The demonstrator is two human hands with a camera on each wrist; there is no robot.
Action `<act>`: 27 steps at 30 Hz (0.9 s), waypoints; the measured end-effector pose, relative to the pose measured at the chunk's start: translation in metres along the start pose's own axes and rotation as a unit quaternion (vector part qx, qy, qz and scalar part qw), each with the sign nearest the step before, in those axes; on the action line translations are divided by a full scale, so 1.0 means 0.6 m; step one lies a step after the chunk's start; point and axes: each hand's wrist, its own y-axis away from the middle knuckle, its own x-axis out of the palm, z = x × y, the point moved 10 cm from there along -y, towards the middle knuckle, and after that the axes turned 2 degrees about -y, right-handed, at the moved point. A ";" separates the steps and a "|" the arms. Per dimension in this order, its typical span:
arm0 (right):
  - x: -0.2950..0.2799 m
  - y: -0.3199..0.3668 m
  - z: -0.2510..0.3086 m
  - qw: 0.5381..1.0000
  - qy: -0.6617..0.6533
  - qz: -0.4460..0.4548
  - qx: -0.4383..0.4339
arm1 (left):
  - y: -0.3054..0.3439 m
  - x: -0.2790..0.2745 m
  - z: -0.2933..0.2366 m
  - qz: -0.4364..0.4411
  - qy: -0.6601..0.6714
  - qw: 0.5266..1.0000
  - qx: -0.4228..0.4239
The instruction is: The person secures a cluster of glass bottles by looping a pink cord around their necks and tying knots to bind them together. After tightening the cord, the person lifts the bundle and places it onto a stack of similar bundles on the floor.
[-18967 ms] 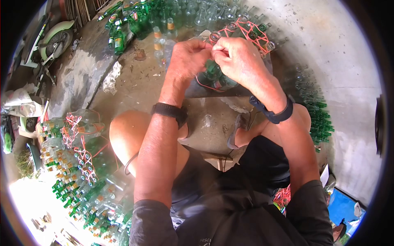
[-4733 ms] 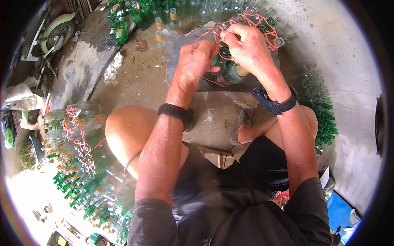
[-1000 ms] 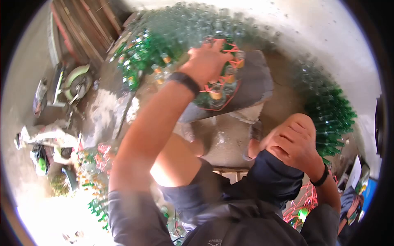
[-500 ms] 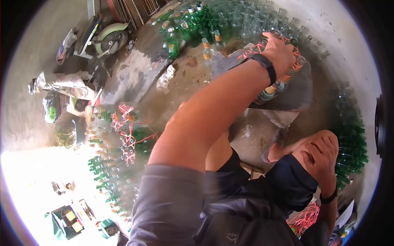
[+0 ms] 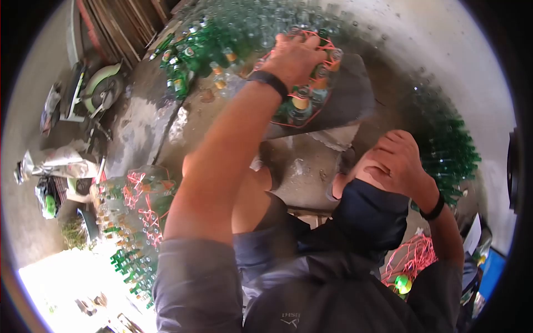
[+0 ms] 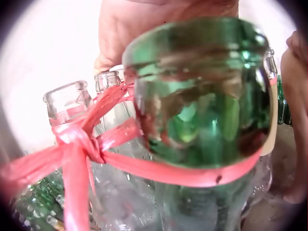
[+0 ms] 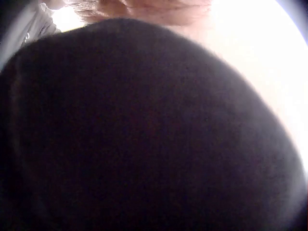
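The left hand reaches over a bundle of bottles, its fingers spread across the necks. Pink strapping runs around the bundle, which stands on a dark slab. In the left wrist view, the palm is above a green bottle mouth, with a knot of pink strap beside a clear bottle neck. On the bent knee rests the right hand, holding no object that shows. Dark cloth fills most of the right wrist view.
Rows of clear bottles stand behind the slab, with green bottles to their left. More green bottles line the right wall. Tied bottles are at the left. Loose pink strapping lies at the lower right.
Both hands were pinching at the strap earlier; the right hand has since moved down onto the knee, and the left hand has spread over the bundle. The head view has swung about.
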 end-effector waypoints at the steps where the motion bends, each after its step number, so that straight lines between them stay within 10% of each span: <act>1: 0.000 0.005 -0.007 1.000 -0.020 0.006 0.009 | 0.000 0.003 0.002 0.013 -0.005 1.000 -0.009; 27: 0.080 -0.010 -0.157 0.964 -0.216 -0.124 0.090 | -0.015 -0.011 0.018 0.008 0.192 0.981 -0.013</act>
